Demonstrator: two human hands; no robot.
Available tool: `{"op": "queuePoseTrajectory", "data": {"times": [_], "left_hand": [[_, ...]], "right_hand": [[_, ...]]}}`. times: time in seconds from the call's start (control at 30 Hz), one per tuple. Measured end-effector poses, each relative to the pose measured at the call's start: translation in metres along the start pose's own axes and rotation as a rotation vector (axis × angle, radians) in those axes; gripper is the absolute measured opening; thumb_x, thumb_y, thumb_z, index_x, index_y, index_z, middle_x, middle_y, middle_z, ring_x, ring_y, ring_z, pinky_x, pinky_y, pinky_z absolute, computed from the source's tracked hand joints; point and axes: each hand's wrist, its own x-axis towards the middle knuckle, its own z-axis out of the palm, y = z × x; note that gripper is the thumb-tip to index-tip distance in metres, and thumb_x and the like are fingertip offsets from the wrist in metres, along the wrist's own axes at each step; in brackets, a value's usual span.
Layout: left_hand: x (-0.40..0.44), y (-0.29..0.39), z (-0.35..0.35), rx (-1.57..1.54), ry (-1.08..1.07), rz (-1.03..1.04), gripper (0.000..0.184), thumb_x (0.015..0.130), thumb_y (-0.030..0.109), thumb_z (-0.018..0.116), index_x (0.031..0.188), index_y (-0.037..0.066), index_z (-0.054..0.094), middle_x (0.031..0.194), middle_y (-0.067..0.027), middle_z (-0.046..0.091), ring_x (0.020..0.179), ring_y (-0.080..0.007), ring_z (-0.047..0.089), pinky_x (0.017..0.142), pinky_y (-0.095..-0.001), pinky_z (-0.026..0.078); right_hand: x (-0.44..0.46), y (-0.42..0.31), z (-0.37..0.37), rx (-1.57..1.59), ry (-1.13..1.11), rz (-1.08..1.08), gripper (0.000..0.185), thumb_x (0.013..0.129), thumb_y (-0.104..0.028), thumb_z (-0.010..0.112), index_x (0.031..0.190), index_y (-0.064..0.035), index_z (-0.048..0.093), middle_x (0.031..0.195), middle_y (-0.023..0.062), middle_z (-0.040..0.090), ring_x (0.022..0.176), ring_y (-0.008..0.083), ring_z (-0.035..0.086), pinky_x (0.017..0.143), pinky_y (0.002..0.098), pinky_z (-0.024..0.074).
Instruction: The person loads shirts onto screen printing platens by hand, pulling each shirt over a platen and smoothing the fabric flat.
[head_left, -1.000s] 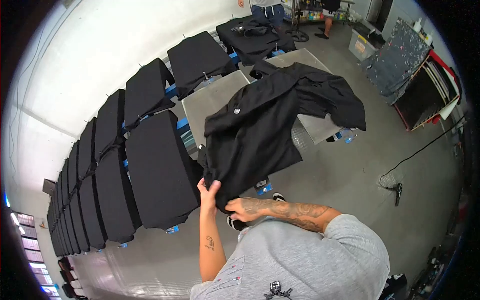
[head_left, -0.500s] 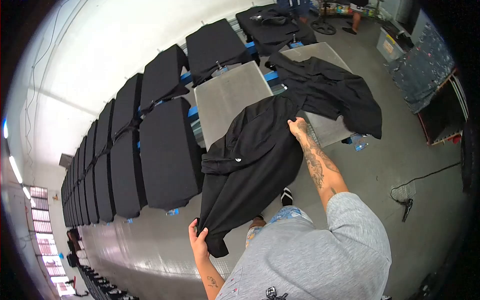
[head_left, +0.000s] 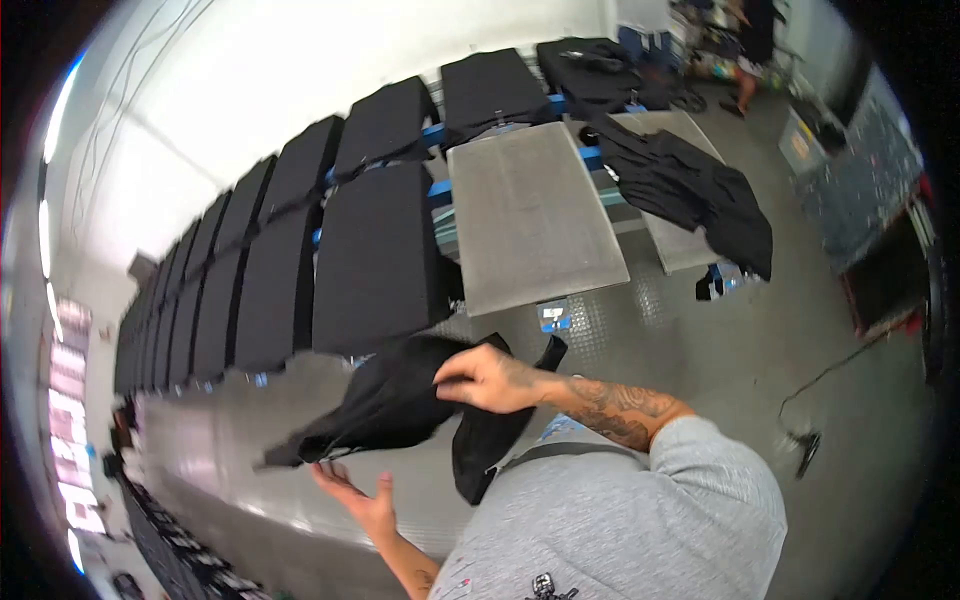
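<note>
A black garment (head_left: 390, 400), bunched and partly blurred, hangs in the air in front of my body above the floor. My right hand (head_left: 488, 378) is closed on its upper part, with cloth hanging down on both sides. Under the garment's left end, my left hand (head_left: 362, 503) is held with its fingers spread, close to the cloth or just touching it. Beyond the hands lies a bare grey metal platen (head_left: 530, 215). Another black garment (head_left: 690, 185) is draped loosely across the platen to its right (head_left: 660, 245).
Black-covered platens (head_left: 375, 260) run in two rows to the far left. A person (head_left: 755, 45) stands at the back right, near a grey bin (head_left: 805, 145). A corded black tool (head_left: 808, 453) lies on the floor at right.
The garment has come off the bare platen toward my body and bunched up. My right hand has moved left and down with it; my left hand has let go and spread its fingers.
</note>
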Motion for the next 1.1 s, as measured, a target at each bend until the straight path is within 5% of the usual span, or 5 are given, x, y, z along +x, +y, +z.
{"op": "queuePoseTrajectory", "data": {"times": [0.2, 0.47, 0.57, 0.7, 1.1], "left_hand": [[-0.015, 0.0, -0.014, 0.364, -0.006, 0.12, 0.078, 0.07, 0.016, 0.078, 0.138, 0.011, 0.04, 0.132, -0.0251, 0.035, 0.127, -0.0427, 0.034, 0.106, -0.0444, 0.03], [-0.007, 0.015, -0.063, 0.465, -0.095, -0.204, 0.051, 0.076, 0.004, 0.067, 0.124, 0.011, 0.054, 0.118, -0.0179, 0.05, 0.112, -0.0372, 0.049, 0.094, -0.0412, 0.042], [-0.006, 0.065, -0.063, 0.291, 0.081, 0.402, 0.042, 0.074, 0.006, 0.07, 0.114, 0.009, 0.059, 0.119, -0.0146, 0.055, 0.101, -0.0307, 0.058, 0.084, -0.0391, 0.047], [-0.01, 0.064, -0.017, -0.117, -0.174, 0.633, 0.01, 0.075, 0.005, 0.071, 0.083, 0.005, 0.066, 0.075, -0.0057, 0.066, 0.07, -0.0265, 0.061, 0.074, -0.0363, 0.045], [-0.033, 0.165, 0.05, -0.496, -0.92, 0.694, 0.011, 0.082, 0.003, 0.064, 0.086, -0.001, 0.055, 0.077, -0.0078, 0.055, 0.074, -0.0208, 0.049, 0.07, -0.0308, 0.04]], "right_hand": [[-0.015, -0.045, 0.066, 0.13, -0.053, 0.037, 0.016, 0.09, -0.008, 0.059, 0.082, 0.0046, 0.054, 0.078, 0.0022, 0.048, 0.075, 0.0094, 0.043, 0.069, 0.0262, 0.0368], [-0.062, -0.12, 0.089, -0.317, 0.31, 0.086, 0.016, 0.081, -0.008, 0.07, 0.094, 0.0006, 0.066, 0.085, 0.0045, 0.064, 0.085, 0.0112, 0.058, 0.08, 0.026, 0.0447], [-0.08, -0.132, 0.091, -0.33, 0.371, -0.004, 0.015, 0.08, -0.006, 0.072, 0.091, -0.0002, 0.066, 0.086, 0.0052, 0.067, 0.085, 0.0114, 0.061, 0.078, 0.0262, 0.0468], [-0.119, -0.174, 0.087, -0.665, 0.393, -0.142, 0.012, 0.079, -0.007, 0.072, 0.088, -0.0015, 0.065, 0.08, 0.0079, 0.069, 0.074, 0.0156, 0.066, 0.068, 0.0269, 0.0497], [-0.299, -0.206, 0.001, -1.087, 0.913, -0.294, 0.009, 0.08, -0.008, 0.071, 0.085, -0.0043, 0.065, 0.079, 0.0079, 0.061, 0.08, 0.0183, 0.059, 0.072, 0.0287, 0.0471]]}}
